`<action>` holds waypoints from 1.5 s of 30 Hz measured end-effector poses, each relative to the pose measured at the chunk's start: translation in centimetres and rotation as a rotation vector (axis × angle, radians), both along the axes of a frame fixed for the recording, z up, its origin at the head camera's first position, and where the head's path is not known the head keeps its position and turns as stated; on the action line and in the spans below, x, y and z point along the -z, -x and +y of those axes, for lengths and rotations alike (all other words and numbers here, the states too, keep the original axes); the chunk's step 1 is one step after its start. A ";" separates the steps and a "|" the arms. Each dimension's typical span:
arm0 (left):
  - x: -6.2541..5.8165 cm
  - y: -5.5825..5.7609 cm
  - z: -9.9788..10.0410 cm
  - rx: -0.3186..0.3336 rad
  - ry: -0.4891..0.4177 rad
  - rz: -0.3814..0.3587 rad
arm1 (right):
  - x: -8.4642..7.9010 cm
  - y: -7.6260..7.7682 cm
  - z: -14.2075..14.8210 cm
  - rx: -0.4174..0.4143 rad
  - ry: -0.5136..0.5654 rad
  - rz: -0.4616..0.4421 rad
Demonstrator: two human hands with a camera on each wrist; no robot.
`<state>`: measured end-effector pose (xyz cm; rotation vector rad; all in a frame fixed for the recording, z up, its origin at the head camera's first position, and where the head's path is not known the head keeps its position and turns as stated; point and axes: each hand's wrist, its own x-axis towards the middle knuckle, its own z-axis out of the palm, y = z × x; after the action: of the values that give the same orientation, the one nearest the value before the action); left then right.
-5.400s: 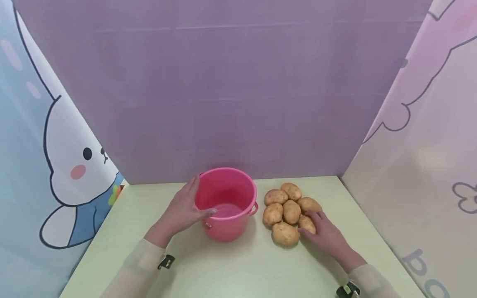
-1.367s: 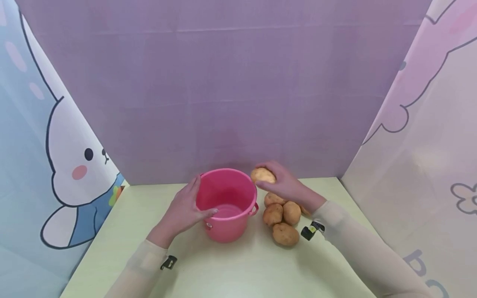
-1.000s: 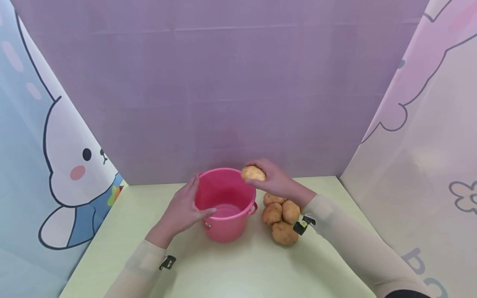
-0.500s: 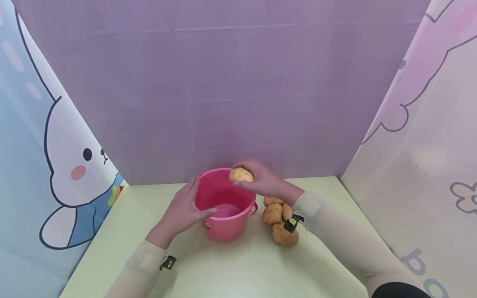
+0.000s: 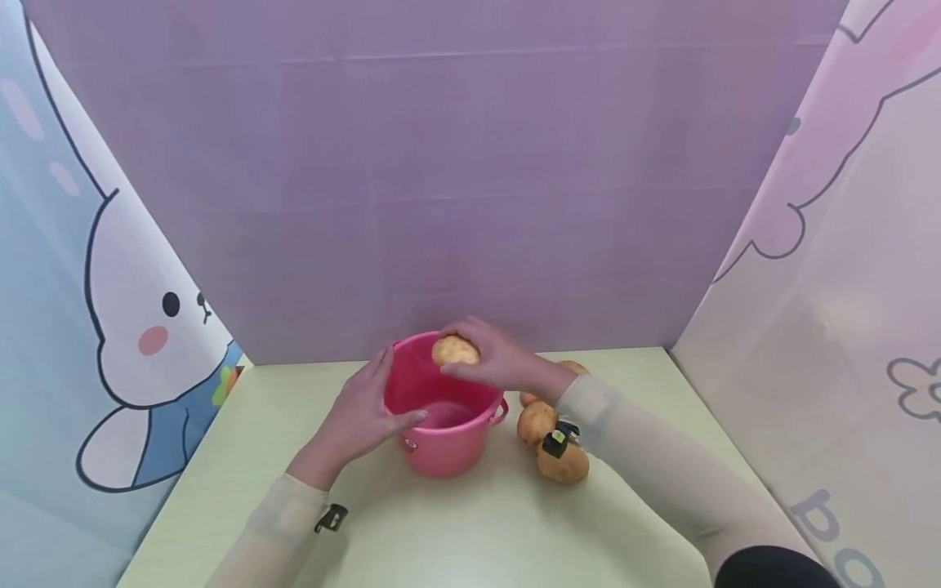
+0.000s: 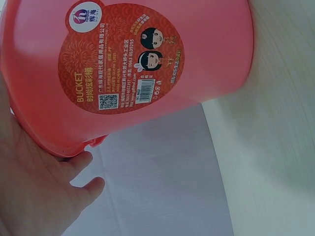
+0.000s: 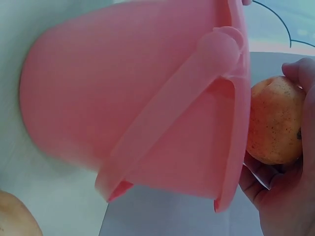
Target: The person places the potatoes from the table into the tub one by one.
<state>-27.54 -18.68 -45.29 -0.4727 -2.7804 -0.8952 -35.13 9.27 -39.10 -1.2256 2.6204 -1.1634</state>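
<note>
A pink plastic bucket stands upright on the table, its label showing in the left wrist view. My left hand holds the bucket's left side at the rim, thumb lying over the near edge and fingers along the outer left. My right hand grips a potato over the bucket's mouth, near the back right. In the right wrist view the held potato shows just beyond the rim, partly behind it. Inside, the visible part of the bucket's floor is bare.
Several potatoes lie on the pale table right of the bucket, including a near potato and another potato; my right forearm partly covers the group. A purple backdrop rises behind, with printed side panels left and right.
My right hand has taken a potato from the group and carried it leftward, from beside the bucket to over its mouth. The left hand has stayed at the rim.
</note>
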 end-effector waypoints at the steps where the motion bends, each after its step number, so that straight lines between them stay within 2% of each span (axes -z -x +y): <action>1: 0.0 0.0 0.0 -0.001 0.002 -0.002 | 0.1 0.0 -0.1 -0.003 0.001 0.001; 10: 0.0 0.1 0.0 -0.002 0.009 0.004 | 0.5 0.3 -0.9 -0.004 -0.014 -0.003; 21: 0.2 0.2 0.0 0.010 -0.029 0.006 | 1.0 0.0 -1.5 -0.001 -0.057 -0.030; 31: 0.0 0.0 0.0 0.006 -0.018 0.007 | 1.6 0.3 -2.0 -0.010 -0.076 -0.001; 45: 0.0 0.2 0.0 0.004 -0.016 0.003 | 1.8 0.2 -2.5 -0.008 -0.101 0.003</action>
<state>-27.72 -18.67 -45.34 -0.4769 -2.7685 -0.9157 -35.31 6.80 -40.87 -1.2189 2.6372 -1.0152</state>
